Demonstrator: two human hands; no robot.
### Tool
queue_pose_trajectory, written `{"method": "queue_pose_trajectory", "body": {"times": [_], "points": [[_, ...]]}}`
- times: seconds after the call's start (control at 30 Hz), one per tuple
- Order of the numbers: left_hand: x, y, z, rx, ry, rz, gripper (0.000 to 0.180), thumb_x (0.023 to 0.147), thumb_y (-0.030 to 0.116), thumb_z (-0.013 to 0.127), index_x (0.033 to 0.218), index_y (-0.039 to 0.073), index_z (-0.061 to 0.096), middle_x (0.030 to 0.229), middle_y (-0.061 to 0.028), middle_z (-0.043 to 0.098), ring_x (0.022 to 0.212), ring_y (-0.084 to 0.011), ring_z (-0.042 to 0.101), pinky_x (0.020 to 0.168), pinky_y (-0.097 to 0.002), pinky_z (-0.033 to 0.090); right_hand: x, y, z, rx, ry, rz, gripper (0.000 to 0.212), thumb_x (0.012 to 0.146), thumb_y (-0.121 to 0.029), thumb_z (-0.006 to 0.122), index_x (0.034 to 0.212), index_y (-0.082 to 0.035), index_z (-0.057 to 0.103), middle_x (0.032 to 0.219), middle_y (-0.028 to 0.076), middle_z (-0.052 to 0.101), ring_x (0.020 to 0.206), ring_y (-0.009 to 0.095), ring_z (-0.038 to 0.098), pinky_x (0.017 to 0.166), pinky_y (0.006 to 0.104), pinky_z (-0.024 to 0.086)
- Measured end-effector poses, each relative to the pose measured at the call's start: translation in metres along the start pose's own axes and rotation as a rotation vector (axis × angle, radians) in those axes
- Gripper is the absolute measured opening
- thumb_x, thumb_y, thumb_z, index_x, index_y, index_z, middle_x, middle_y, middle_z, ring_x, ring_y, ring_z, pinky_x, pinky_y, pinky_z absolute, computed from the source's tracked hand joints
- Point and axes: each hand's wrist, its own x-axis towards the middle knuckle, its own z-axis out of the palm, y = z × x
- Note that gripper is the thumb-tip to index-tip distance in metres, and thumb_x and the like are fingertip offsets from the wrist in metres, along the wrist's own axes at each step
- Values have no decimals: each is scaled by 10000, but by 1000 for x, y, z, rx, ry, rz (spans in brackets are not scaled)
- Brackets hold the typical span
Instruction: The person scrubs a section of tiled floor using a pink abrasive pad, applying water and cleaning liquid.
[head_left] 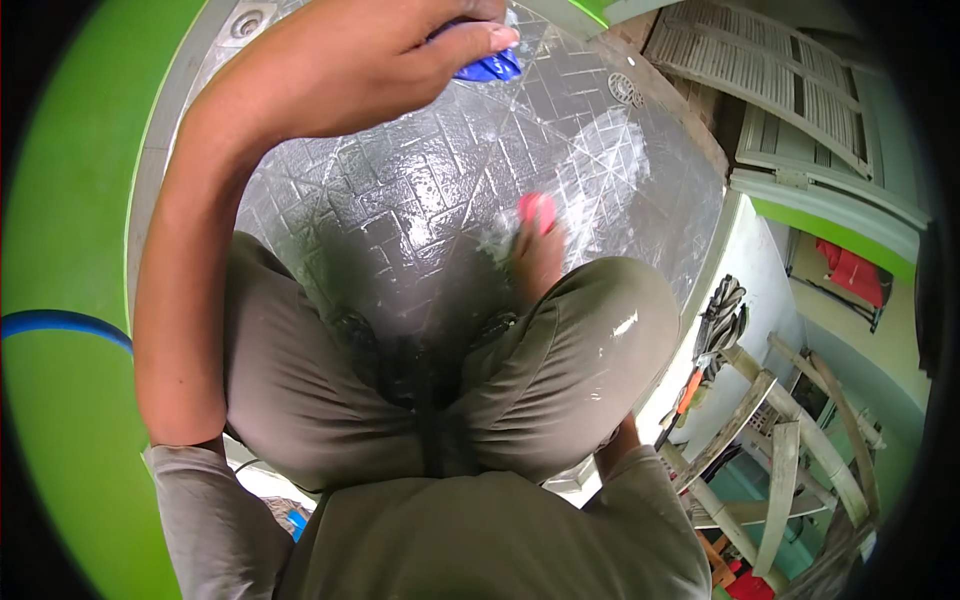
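Observation:
My left hand (pixel 435 45) reaches across the top of the view, its fingers closed on a crumpled, shiny blue plastic packet (pixel 490 67). Between my knees and the far floor, my right hand (pixel 538 262) is low and blurred. It grips a small pink-red scrubber (pixel 537 208), whose exact kind is too smeared to make out. The scrubber is against the wet grey patterned floor (pixel 350 180). White foam (pixel 605 160) spreads over the floor to the right of it.
A round drain cover (pixel 625 90) lies at the far right of the floor. The green wall (pixel 70 220) and a blue hose (pixel 65 322) are on the left. At right are a louvred shutter (pixel 765 75) and a worn wooden chair (pixel 785 490).

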Motion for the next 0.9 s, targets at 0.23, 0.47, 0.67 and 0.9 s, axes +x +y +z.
{"method": "queue_pose_trajectory", "body": {"times": [0.23,0.47,0.67,0.9], "points": [[12,-2,2,-68,-108,-176,400,1074,235,505,788,-38,562,625,-176,510,570,-275,449,614,-441,409,68,54,-7,-428,141,107,465,1084,-237,424,1484,-9,485,904,247,548,816,376,535,726,474,440],[-4,10,8,17,22,-90,401,1077,234,503,780,-32,550,600,-154,481,558,-264,432,603,-435,402,0,3,-1,108,2,22,432,1078,-270,467,1438,-43,544,862,252,549,775,398,557,662,477,460],[3,-1,-7,-24,-170,-243,415,1084,238,492,749,-5,522,584,-104,421,548,-208,390,581,-409,381,45,16,-3,-98,5,100,416,1075,-260,439,1348,17,585,1004,298,581,838,425,560,745,500,476],[2,-13,1,-100,-58,-83,439,1089,256,499,732,2,521,574,-96,402,541,-196,373,575,-402,373,57,27,-3,-308,31,2,461,1106,-318,416,1430,-13,538,890,208,529,771,314,534,692,437,481]]}}
